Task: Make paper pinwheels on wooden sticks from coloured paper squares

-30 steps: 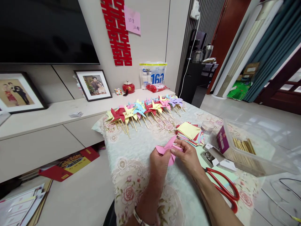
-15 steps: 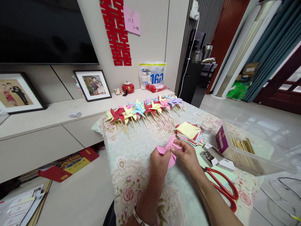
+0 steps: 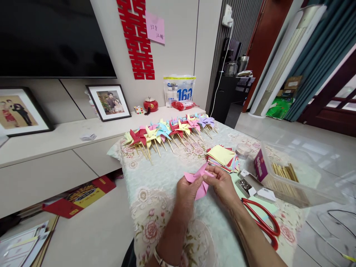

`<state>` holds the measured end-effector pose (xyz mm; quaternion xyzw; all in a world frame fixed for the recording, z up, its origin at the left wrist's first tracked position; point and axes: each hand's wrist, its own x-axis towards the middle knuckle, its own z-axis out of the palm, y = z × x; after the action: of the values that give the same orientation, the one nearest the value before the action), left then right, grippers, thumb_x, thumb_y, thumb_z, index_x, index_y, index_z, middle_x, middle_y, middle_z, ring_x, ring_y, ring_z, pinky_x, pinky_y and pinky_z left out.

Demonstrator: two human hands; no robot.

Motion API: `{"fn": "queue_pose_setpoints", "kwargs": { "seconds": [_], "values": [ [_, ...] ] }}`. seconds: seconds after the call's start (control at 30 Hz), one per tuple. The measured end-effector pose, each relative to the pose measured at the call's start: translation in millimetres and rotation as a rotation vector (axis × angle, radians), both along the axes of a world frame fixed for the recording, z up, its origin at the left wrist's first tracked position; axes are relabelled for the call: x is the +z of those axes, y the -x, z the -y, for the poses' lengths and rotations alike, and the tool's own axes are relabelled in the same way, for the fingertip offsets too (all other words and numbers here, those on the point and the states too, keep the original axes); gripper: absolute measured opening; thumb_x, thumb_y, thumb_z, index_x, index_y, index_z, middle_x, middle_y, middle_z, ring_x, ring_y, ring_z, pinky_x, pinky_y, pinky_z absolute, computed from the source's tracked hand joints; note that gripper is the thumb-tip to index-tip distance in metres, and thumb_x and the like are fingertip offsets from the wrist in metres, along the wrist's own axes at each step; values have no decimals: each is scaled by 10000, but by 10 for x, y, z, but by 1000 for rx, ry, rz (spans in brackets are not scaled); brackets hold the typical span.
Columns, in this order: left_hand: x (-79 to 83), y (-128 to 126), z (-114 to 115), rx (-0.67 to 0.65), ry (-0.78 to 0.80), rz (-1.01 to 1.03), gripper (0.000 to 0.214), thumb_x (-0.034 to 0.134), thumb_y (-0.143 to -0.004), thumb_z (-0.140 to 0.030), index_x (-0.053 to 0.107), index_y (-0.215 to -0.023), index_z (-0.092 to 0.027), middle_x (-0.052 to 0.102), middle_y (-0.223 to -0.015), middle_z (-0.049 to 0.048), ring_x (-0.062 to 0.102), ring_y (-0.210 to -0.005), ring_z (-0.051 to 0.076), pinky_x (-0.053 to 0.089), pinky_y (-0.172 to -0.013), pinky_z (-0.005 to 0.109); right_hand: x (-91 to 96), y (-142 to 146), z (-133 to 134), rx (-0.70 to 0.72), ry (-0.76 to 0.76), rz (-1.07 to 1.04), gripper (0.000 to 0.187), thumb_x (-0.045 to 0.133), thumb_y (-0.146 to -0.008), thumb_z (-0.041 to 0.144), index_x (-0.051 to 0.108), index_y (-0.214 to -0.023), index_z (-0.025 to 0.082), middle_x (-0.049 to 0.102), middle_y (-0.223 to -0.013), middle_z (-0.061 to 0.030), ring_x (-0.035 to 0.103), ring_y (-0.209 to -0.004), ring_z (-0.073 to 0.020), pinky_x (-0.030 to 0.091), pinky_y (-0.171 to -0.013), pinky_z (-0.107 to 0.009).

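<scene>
A pink paper pinwheel [image 3: 200, 192] with folded blades is held between both hands above the cloth-covered table. My left hand [image 3: 187, 192] grips its left side, thumb near the centre. My right hand [image 3: 222, 183] pinches it from the right, the thumb pressed close to the middle. No stick shows on this pinwheel. Just beyond my right hand lies a stack of coloured paper squares [image 3: 221, 155], pale yellow on top. Red-handled scissors [image 3: 263, 222] lie beside my right forearm, their blades mostly hidden. A small open box of metal fasteners [image 3: 244, 185] sits to the right.
Finished pinwheels on sticks [image 3: 164, 130] lie in a row at the table's far edge. A clear plastic bin [image 3: 300, 196] holding thin sticks [image 3: 287, 172] stands at the right. Near the paper stack is a round clear container [image 3: 243, 150]. A low cabinet [image 3: 50, 152] runs behind the table.
Both hands keep hold of the pink pinwheel, whose upper blade now leans lower to the right. The camera view has shifted slightly; the other things stay put.
</scene>
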<state>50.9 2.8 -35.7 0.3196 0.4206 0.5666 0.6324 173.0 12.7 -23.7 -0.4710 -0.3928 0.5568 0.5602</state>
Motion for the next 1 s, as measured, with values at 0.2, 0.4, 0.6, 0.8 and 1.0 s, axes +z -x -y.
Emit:
{"fn": "queue_pose_setpoints", "kwargs": {
  "seconds": [0.2, 0.4, 0.6, 0.8, 1.0],
  "values": [
    [2, 11, -20, 93, 33, -51, 332, 832, -583, -374, 726, -735, -99, 680, -613, 21, 583, -567, 151, 440, -580, 255, 22, 9, 11, 19, -82, 94, 416, 867, -602, 404, 732, -939, 200, 773, -858, -66, 706, -793, -253, 538, -763, -382],
    [-51, 24, -52, 155, 54, -14, 350, 820, -585, -357, 708, -800, -104, 698, -655, 20, 608, -600, 157, 452, -615, 259, 204, -65, 149, -175, -316, 532, 321, 718, -789, 376, 713, -1060, 205, 746, -951, -92, 695, -873, -266, 539, -809, -414],
    [-74, 41, -64, 153, 83, 28, 362, 825, -550, -303, 726, -834, -102, 724, -694, 29, 636, -624, 165, 468, -640, 266, 863, -708, 314, -295, -479, 926, 222, 642, -867, 366, 717, -1033, 238, 759, -966, -75, 697, -832, -243, 525, -761, -375],
    [-40, 41, -53, 168, 96, 46, 362, 819, -546, -300, 731, -832, -97, 708, -657, 16, 619, -605, 154, 453, -628, 256, 1360, -1825, -2, -225, 1, 1428, 167, 591, -863, 299, 728, -892, 208, 749, -773, -80, 680, -714, -203, 443, -676, -334],
    [-5, 30, -52, 188, 110, 38, 301, 794, -517, -259, 721, -760, -96, 662, -583, -7, 553, -541, 123, 389, -557, 226, 1063, -2148, -224, 25, 317, 1411, 185, 629, -577, 10, 671, -466, 151, 592, -411, -29, 560, -392, -156, 371, -467, -261]
  ]
}}
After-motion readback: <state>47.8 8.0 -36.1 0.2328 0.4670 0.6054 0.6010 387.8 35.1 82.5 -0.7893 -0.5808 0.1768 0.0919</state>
